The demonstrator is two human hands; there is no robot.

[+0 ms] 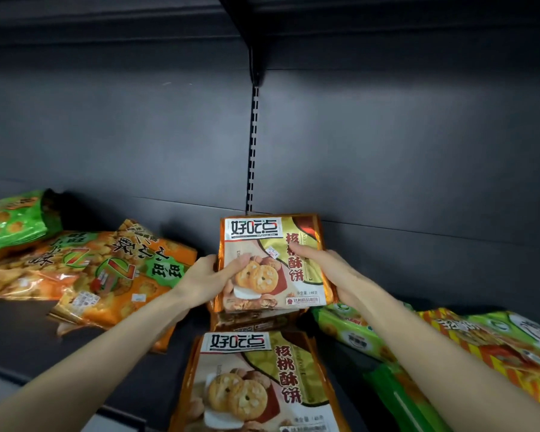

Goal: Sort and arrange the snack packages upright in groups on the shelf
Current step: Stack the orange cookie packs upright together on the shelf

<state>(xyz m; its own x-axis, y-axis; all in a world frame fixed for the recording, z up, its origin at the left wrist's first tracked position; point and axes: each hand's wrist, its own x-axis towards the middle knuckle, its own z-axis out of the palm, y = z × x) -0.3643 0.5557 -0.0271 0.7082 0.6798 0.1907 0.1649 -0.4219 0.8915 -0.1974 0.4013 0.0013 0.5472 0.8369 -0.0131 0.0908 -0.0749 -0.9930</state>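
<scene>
An orange walnut-cookie package (262,241) stands upright at the middle of the dark shelf (19,332), close to the back wall. My left hand (209,275) grips its left edge, thumb across the front. My right hand (321,269) grips its right edge. More of the same packages are stacked flat under it, and another identical package (256,385) lies nearer to me. Orange cracker bags (113,275) lie flat to the left, with a green bag (10,222) behind them.
Green and yellow snack bags (449,341) lie in a heap at the right. A slotted upright rail (252,151) runs up the grey back wall. An upper shelf overhangs at the top. The shelf's front edge crosses the lower left.
</scene>
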